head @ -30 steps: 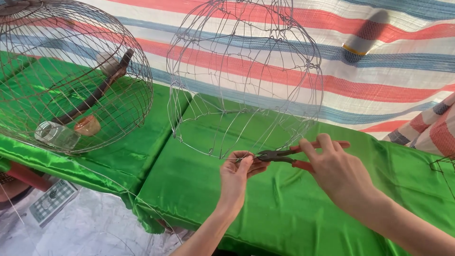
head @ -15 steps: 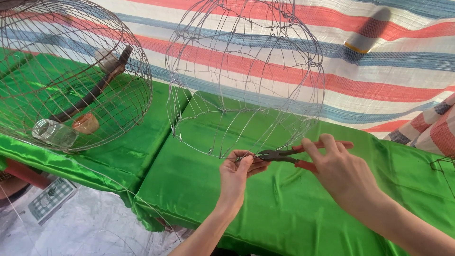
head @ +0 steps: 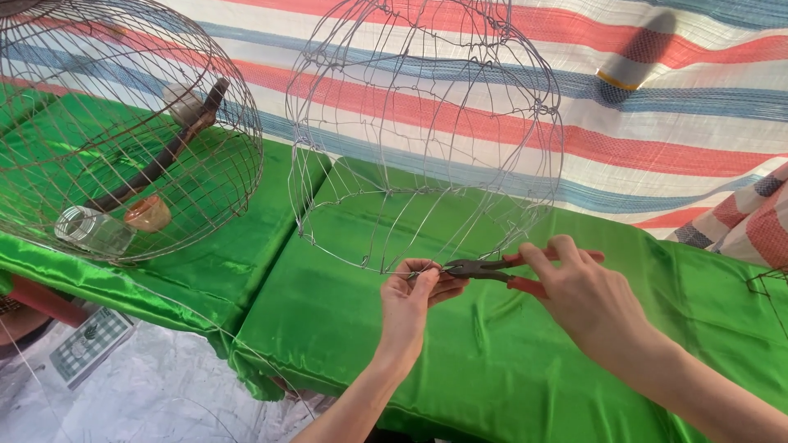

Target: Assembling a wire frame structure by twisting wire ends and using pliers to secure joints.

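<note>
Pliers [head: 486, 269]: red-handled, gripped in the right hand [head: 587, 295], whose fingers are curled closed around both handles; the dark tip meets the lower rim of the wire cage frame [head: 427, 139].
Left hand [head: 414, 297]: fingertips pinched shut on the rim wire, right at the pliers' tip.
Wire cage frame: bare silver dome, standing upright on the green cloth [head: 492, 353], its near rim close to the middle of the table.
Open room: bare green cloth runs from the hands to the near table edge and off to the right.
Left side: a darker round cage [head: 123, 131] stands well apart, holding a wooden perch [head: 164, 152], a clear jar [head: 92, 231] and a small brown cup [head: 148, 213].
Backdrop: a striped tarp [head: 673, 98] rises just behind both cages.
</note>
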